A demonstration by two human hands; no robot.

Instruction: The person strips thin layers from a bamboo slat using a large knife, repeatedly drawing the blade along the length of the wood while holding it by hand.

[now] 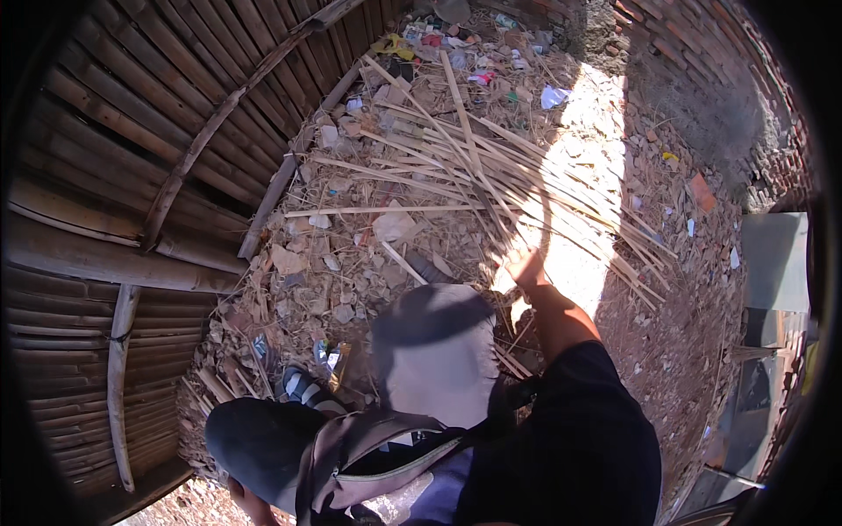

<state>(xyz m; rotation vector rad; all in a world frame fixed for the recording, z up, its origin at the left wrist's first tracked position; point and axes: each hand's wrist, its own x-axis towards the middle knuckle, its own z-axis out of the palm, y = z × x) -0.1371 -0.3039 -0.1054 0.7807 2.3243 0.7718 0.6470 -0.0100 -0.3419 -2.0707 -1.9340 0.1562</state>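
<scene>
My right hand (pixel 526 265) reaches forward from a black sleeve to a loose pile of long, thin bamboo strips (pixel 491 175) lying on the ground. Its fingers are closed around one thin strip (pixel 547 206) that bends upward in an arc from the hand. My left hand is out of sight. A grey rounded cloth shape (pixel 434 351) sits just below the hand, and a dark bag strap (pixel 386 447) crosses my body at the lower edge.
A woven bamboo wall (pixel 132 175) with round poles curves along the left. Dry leaves, rubble and scraps of litter (pixel 351 263) cover the ground. A brick wall (pixel 702 53) stands at the upper right, grey slabs (pixel 772 263) at the right. A striped sandal (pixel 303 387) is near my leg.
</scene>
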